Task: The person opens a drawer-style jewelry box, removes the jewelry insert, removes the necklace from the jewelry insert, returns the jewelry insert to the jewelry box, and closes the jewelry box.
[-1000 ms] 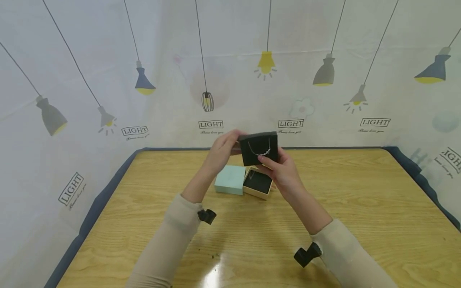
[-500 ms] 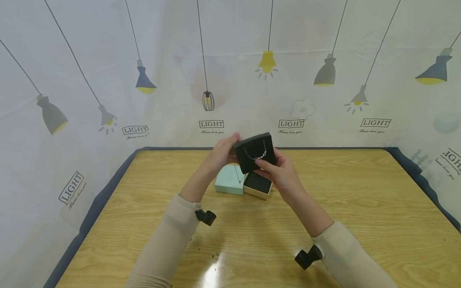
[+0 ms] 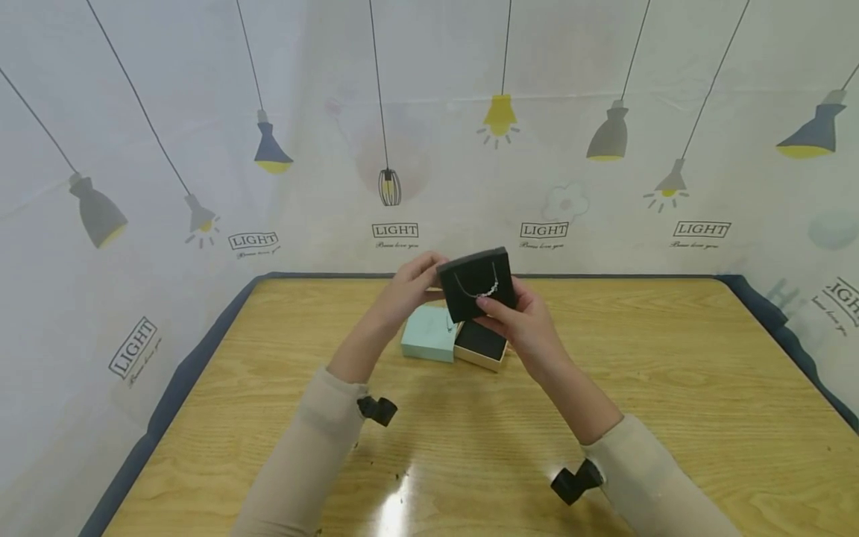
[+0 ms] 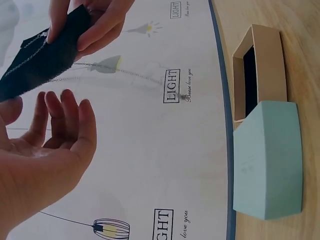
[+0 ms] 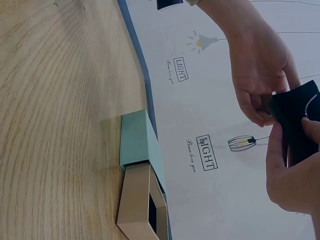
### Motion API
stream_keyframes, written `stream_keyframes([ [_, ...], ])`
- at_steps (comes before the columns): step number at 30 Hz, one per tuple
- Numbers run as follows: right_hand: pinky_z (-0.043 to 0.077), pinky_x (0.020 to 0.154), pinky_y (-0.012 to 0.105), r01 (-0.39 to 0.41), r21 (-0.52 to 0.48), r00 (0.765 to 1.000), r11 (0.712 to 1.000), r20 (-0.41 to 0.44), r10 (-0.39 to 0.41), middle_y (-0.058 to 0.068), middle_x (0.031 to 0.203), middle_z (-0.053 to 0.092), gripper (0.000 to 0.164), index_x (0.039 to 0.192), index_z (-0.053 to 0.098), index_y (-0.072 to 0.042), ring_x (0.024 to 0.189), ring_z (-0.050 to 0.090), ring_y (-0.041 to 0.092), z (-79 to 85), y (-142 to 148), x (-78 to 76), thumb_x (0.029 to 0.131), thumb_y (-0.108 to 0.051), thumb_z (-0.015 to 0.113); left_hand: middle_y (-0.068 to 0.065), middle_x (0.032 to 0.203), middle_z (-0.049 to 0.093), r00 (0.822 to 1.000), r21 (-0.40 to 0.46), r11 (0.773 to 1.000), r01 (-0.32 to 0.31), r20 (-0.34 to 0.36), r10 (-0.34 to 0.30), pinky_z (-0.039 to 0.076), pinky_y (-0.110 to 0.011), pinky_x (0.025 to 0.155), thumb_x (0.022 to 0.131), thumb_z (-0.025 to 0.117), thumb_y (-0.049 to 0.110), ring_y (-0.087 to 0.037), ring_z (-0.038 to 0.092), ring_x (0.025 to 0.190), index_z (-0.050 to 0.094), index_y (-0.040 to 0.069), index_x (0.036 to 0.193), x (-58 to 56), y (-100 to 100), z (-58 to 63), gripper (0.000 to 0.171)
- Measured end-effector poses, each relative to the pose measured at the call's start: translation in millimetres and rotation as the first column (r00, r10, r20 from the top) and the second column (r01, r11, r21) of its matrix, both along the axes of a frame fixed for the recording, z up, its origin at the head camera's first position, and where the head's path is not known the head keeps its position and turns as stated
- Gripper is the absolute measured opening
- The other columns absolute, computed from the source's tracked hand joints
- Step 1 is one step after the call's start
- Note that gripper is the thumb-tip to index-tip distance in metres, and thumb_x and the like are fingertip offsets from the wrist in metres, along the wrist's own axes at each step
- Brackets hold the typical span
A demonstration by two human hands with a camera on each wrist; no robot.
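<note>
My right hand (image 3: 530,321) grips a black necklace display pad (image 3: 464,270), its thumb on the front face near the lower edge. Across that face curves a silver necklace (image 3: 496,286) with small sparkling stones. Behind the pad, loose chain (image 4: 137,76) hangs down with a small pendant (image 4: 183,96) at its end. At the pad's left edge is my left hand (image 3: 411,287), thumb against the corner and the other fingers loosely bent, apart from the pad in the left wrist view. Below stand a mint-green box lid (image 3: 428,339) and a beige box base (image 3: 478,361) with a black inside.
The lid and base sit side by side on a wood-grain table (image 3: 671,388). A white cloth backdrop (image 3: 443,171) printed with lamps rises behind the table's dark blue edge (image 3: 624,276). Black wrist cameras (image 3: 576,482) are strapped on both sleeves.
The pad has tilted and shifted slightly left in my right hand. Loose chain came into view below it. My left hand has eased a little left and down.
</note>
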State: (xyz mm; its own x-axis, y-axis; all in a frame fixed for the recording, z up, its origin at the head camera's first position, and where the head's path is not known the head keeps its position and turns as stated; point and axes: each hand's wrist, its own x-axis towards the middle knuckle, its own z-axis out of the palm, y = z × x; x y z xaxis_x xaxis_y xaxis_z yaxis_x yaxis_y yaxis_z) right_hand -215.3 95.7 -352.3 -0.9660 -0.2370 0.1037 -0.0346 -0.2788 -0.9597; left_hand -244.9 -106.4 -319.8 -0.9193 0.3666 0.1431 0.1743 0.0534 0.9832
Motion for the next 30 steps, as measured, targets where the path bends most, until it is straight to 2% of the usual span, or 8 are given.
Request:
stream_keyframes([
  [4,0.059,0.091,0.028,0.012,0.013,1.000,1.000,0.002,-0.012,-0.004,0.115,0.062,0.039,0.135,0.052,-0.010,0.106,0.067,0.008,0.9,0,-0.2,0.097,0.000,0.058,0.006,0.088,0.061,0.999,0.016,0.999,-0.048,0.004,0.048,0.057,-0.033,0.092,0.108,0.041,0.016,-0.009,0.062,0.085,0.055,0.007,0.104,2.3,-1,-3.1,0.017],
  [8,0.058,0.091,0.028,0.024,0.019,1.000,1.000,0.001,-0.024,-0.004,0.114,0.062,0.040,0.136,0.051,-0.010,0.107,0.066,0.007,1.3,-1,-0.2,0.098,0.000,0.058,0.004,0.085,0.062,0.999,0.043,0.998,-0.039,0.033,0.038,0.058,-0.028,0.085,0.109,0.039,0.021,-0.010,0.062,0.082,0.058,0.003,0.105,3.6,-2,-6.9,0.026],
  [11,0.058,0.092,0.027,0.030,0.014,1.000,0.999,-0.006,-0.030,-0.005,0.113,0.063,0.038,0.134,0.052,-0.011,0.107,0.066,0.007,1.2,-1,0.2,0.098,-0.001,0.058,0.001,0.092,0.066,0.999,0.041,0.999,-0.019,0.051,0.017,0.058,-0.035,0.093,0.110,0.034,0.028,-0.009,0.066,0.088,0.060,-0.003,0.114,4.2,-3,-9.3,0.041],
  [13,0.058,0.092,0.027,0.033,0.007,0.999,0.999,-0.009,-0.032,-0.006,0.112,0.063,0.037,0.133,0.053,-0.011,0.107,0.066,0.007,0.7,0,0.3,0.098,-0.001,0.058,-0.006,0.102,0.068,0.998,0.028,1.000,-0.009,0.058,0.008,0.056,-0.040,0.098,0.110,0.031,0.035,-0.012,0.067,0.094,0.060,-0.006,0.120,4.3,-3,-11.1,0.051],
  [18,0.058,0.091,0.027,0.047,0.007,0.999,0.999,-0.005,-0.047,-0.005,0.112,0.063,0.038,0.133,0.053,-0.011,0.107,0.066,0.007,-0.5,0,0.3,0.097,-0.001,0.059,-0.023,0.127,0.063,0.996,0.027,0.999,0.033,0.076,-0.035,0.050,-0.044,0.107,0.109,0.023,0.045,-0.024,0.064,0.114,0.058,-0.004,0.129,5.3,-2,-12.5,0.064],
  [21,0.059,0.090,0.027,0.062,0.014,0.998,0.998,-0.003,-0.062,-0.005,0.111,0.063,0.037,0.132,0.052,-0.009,0.105,0.067,0.007,-1.0,0,0.6,0.097,0.000,0.060,-0.020,0.130,0.063,0.993,0.087,0.996,0.034,0.114,-0.044,0.048,-0.044,0.110,0.109,0.029,0.043,-0.024,0.062,0.119,0.057,-0.003,0.134,6.3,-1,-11.8,0.060],
  [26,0.060,0.087,0.026,0.075,0.036,0.997,0.996,-0.017,-0.075,-0.005,0.107,0.064,0.035,0.130,0.052,-0.006,0.101,0.068,0.007,-3.0,-1,1.0,0.096,0.001,0.059,-0.002,0.109,0.072,0.980,0.228,0.974,-0.009,0.195,-0.036,0.047,-0.044,0.110,0.108,0.041,0.031,-0.014,0.067,0.108,0.055,-0.009,0.133,8.4,1,-9.8,0.049],
  [30,0.060,0.086,0.025,0.080,0.048,0.997,0.996,-0.019,-0.079,-0.006,0.106,0.064,0.034,0.128,0.052,-0.005,0.100,0.069,0.006,-4.2,-1,1.4,0.096,0.002,0.060,0.005,0.102,0.074,0.976,0.276,0.961,-0.013,0.214,-0.048,0.046,-0.043,0.111,0.106,0.045,0.025,-0.009,0.069,0.103,0.053,-0.012,0.134,8.9,2,-9.8,0.047],
])
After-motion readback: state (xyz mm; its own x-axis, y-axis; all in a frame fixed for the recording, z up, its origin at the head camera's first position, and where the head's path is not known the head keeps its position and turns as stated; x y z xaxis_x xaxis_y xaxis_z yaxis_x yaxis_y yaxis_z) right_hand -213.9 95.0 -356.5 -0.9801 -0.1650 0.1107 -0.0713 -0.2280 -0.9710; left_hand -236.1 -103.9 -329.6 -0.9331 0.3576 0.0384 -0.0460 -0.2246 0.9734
